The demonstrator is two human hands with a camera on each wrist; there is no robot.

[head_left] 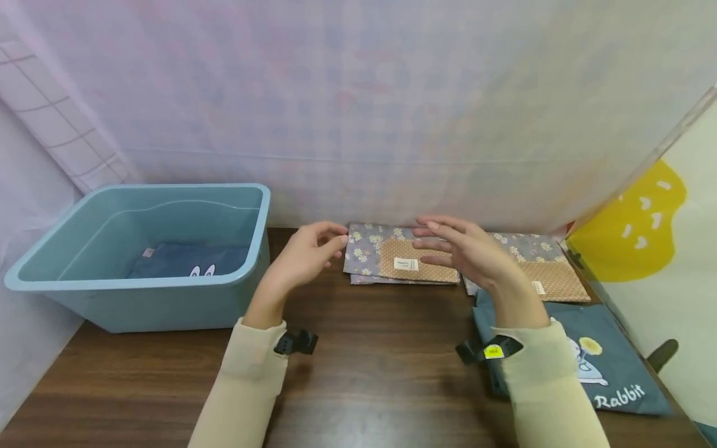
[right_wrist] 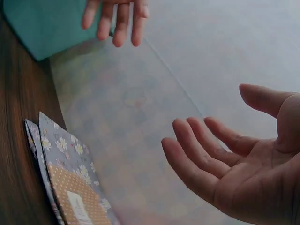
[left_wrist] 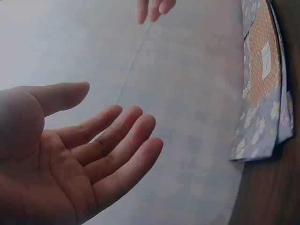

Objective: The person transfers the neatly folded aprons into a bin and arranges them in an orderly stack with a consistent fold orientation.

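so both hands are up in the air over the table, palms facing each other. the left hand has its fingers loosely spread and holds nothing, the right hand is the same, relaxed and empty. just beyond and between them lies a stack of floral pouches flat on the wood, with a second floral stack to its right. counted: two floral stacks, one teal bin on the left with a dark cloth inside, one "rabbit" cloth under the right arm.
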